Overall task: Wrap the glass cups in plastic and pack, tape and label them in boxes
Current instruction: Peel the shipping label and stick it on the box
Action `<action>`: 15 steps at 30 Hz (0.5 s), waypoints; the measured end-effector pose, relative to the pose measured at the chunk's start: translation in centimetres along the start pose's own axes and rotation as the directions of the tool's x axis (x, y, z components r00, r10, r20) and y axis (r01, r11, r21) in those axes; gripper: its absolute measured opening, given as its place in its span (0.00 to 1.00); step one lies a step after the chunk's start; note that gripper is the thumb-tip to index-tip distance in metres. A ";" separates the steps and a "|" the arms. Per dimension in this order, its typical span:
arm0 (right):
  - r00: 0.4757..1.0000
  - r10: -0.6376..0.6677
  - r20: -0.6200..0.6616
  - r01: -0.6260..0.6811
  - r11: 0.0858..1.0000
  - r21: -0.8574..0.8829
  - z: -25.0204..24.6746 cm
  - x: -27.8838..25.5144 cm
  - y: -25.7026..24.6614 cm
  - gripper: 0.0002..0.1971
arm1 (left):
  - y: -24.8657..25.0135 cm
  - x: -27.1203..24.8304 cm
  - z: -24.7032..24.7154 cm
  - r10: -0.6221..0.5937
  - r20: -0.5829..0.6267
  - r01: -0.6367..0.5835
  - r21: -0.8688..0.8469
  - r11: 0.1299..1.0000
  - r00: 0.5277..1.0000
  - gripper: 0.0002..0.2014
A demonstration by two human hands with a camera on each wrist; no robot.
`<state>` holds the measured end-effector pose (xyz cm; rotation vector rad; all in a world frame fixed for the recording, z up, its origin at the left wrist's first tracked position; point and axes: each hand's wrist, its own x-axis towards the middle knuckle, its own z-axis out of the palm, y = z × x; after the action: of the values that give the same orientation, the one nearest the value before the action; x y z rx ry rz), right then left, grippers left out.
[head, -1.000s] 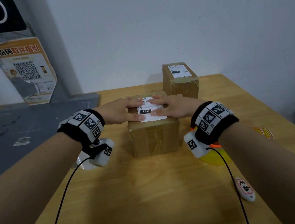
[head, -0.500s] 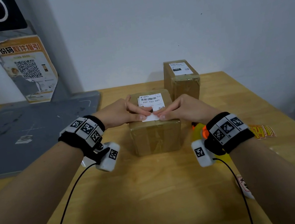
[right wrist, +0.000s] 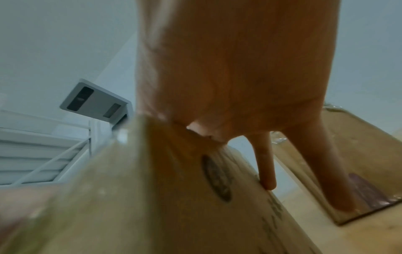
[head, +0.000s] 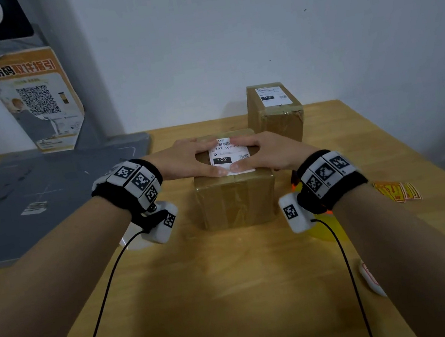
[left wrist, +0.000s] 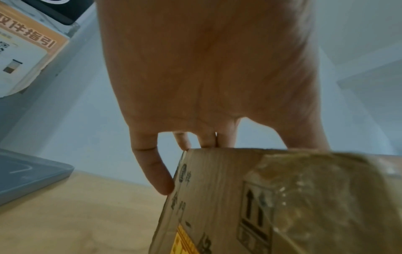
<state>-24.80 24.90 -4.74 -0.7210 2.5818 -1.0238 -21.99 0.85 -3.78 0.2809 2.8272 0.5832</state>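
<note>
A taped brown cardboard box (head: pixel 236 203) stands mid-table with a white shipping label (head: pixel 229 154) marked 102 on its top. My left hand (head: pixel 186 160) lies flat on the box's top left, thumb at the label's near edge. My right hand (head: pixel 266 150) mirrors it on the right, thumb meeting the left thumb. Both hands press the label down with straight fingers. From the left wrist the fingers (left wrist: pixel 152 165) reach over the box (left wrist: pixel 282 202); from the right wrist the fingers (right wrist: pixel 266 165) hang past the box's (right wrist: pixel 152 189) far side. No glass cup is visible.
A second taped, labelled box (head: pixel 275 112) stands behind and to the right, near the wall. A grey mat (head: pixel 34 200) covers the table's left part. A yellow and orange object (head: pixel 328 227) lies under my right wrist, a printed sticker (head: pixel 397 191) further right, a small white tag (head: pixel 373 281) near the right forearm.
Both hands spread out again over the top of the box: fingers reach to the label's far end, while the thumbs stay at its near edge.
</note>
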 end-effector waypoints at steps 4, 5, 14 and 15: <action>0.999 0.010 0.045 -0.006 0.997 -0.077 -0.7 1.2 0.3 0.52 | 0.2 0.3 -0.1 -0.013 0.021 0.012 0.033 0.999 1.000 0.53; 0.997 -0.001 0.074 0.009 0.994 -0.113 -0.9 1.4 0.6 0.55 | 0.1 0.3 -0.1 -0.005 0.029 0.004 0.031 1.000 1.000 0.54; 0.992 -0.003 0.124 0.010 0.998 -0.054 -1.8 1.8 2.0 0.58 | -1.0 0.8 -0.4 0.068 0.065 -0.061 -0.103 0.993 0.996 0.48; 0.996 0.006 0.091 -0.008 1.000 0.020 -1.8 1.5 2.1 0.51 | -1.1 0.7 -0.4 0.077 0.046 -0.070 -0.151 0.986 0.996 0.44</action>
<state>-27.61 26.43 -5.00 -0.7357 2.4913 -0.9902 -22.93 -0.10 -3.98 0.3677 2.7153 0.7871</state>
